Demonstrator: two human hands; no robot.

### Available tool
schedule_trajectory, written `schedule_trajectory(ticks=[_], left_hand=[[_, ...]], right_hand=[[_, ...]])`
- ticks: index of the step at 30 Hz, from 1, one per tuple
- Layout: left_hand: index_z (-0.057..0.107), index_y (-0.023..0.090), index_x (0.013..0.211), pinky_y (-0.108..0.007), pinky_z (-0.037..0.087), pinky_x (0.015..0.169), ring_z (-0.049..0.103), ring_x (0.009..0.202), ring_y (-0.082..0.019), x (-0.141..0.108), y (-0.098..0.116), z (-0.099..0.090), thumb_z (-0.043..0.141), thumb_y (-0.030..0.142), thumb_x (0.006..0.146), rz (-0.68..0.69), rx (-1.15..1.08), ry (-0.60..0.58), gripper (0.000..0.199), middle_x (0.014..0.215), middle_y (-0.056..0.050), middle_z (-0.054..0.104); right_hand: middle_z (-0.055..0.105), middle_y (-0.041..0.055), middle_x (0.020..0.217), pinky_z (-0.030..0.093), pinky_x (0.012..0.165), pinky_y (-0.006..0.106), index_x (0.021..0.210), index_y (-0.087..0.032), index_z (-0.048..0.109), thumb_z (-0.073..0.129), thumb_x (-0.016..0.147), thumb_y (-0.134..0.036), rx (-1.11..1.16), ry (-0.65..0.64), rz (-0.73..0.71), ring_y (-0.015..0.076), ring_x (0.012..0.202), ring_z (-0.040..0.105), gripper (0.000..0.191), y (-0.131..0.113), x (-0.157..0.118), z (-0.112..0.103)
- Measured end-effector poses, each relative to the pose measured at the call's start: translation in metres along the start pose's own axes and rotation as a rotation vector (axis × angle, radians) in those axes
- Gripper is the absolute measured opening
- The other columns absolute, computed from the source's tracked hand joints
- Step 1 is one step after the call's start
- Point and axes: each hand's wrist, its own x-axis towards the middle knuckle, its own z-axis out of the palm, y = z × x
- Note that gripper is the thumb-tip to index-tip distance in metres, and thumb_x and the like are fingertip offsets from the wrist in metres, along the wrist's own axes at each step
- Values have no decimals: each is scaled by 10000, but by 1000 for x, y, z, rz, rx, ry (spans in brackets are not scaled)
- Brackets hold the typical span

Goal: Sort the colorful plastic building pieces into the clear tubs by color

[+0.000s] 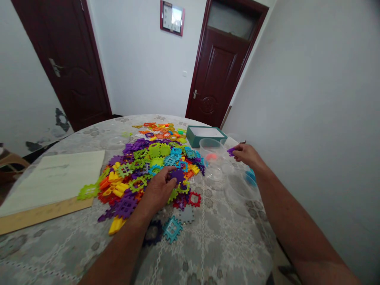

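Observation:
A large heap of colourful plastic building tiles (158, 150), notched along their edges, covers the middle of the table. Over its near right side, my left hand (162, 186) has thumb and fingers closed on a dark purple square tile (177, 176). To the right, my right hand (247, 155) pinches a small purple piece (230, 151) above the clear plastic containers. Something reddish lies in one clear tub (210, 144). Nearer me is a wider clear tub (241, 189), with a blue item (251, 177) showing beside or behind it, I cannot tell which.
A green open box (194, 138) stands behind the tubs. Left of the heap lie a pale paper sheet (59, 170) and a wooden ruler-like strip (47, 213). Loose teal (172, 229) and grey (187, 215) tiles lie on the patterned tablecloth (219, 245). A wall rises at right.

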Motion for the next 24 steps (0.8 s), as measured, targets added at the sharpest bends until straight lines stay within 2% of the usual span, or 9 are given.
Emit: schedule_trajectory(ticks=[5, 8, 11, 14, 17, 20, 22, 24], left_hand=[[660, 188, 1368, -321, 469, 765, 646, 836, -216, 0, 1, 1, 565, 313, 880, 10, 3, 6, 512, 929, -31, 700], [664, 184, 1360, -310, 466, 728, 637, 790, -203, -1, 3, 1, 572, 321, 880, 17, -11, 9, 507, 880, -18, 687], [677, 191, 1338, -297, 457, 681, 621, 740, -192, -2, 3, 2, 587, 324, 877, 10, -28, 10, 488, 810, 1, 657], [677, 187, 1331, -304, 475, 703, 645, 778, -200, -2, 2, 3, 595, 319, 879, -5, -53, 3, 478, 848, -12, 685], [671, 182, 1328, -314, 484, 742, 665, 826, -209, -1, -1, 4, 588, 317, 895, -8, -67, -11, 461, 910, -31, 714], [672, 180, 1333, -317, 470, 731, 650, 805, -209, -1, -2, 3, 580, 326, 910, -14, -39, -8, 456, 875, -26, 695], [669, 174, 1345, -317, 463, 722, 638, 786, -207, -1, -2, 1, 572, 322, 918, -21, -23, 2, 462, 851, -20, 677], [671, 171, 1352, -319, 468, 735, 636, 791, -206, -1, 0, -1, 565, 308, 922, -15, -12, 26, 463, 853, -20, 672]], right_hand=[[777, 66, 756, 530, 500, 187, 890, -131, 782, 718, 778, -147, 41, -11, 24, 116, 571, 644, 130, 9, -8, -3], [781, 72, 770, 548, 500, 216, 891, -141, 778, 740, 777, -167, 65, -72, 12, 134, 579, 651, 123, 6, -11, 1], [783, 71, 781, 546, 500, 214, 885, -145, 770, 765, 773, -176, 74, -139, -27, 136, 589, 657, 117, -3, -7, 10], [775, 80, 770, 563, 524, 231, 850, -137, 764, 788, 762, -170, 137, -168, -50, 141, 589, 657, 97, -21, 10, 24], [764, 93, 783, 604, 587, 274, 888, -122, 751, 819, 745, -161, 260, -85, -43, 152, 609, 670, 163, -46, 41, 39], [772, 111, 1010, 630, 706, 276, 1131, -137, 717, 811, 766, -167, 336, 34, -84, 151, 768, 718, 378, -70, 73, 51], [749, 117, 1134, 628, 763, 268, 1220, -151, 690, 785, 787, -161, 353, 87, -113, 149, 866, 726, 443, -79, 85, 58], [748, 112, 1134, 625, 778, 262, 1174, -146, 712, 762, 800, -150, 351, 85, -136, 151, 887, 724, 377, -83, 83, 65]])
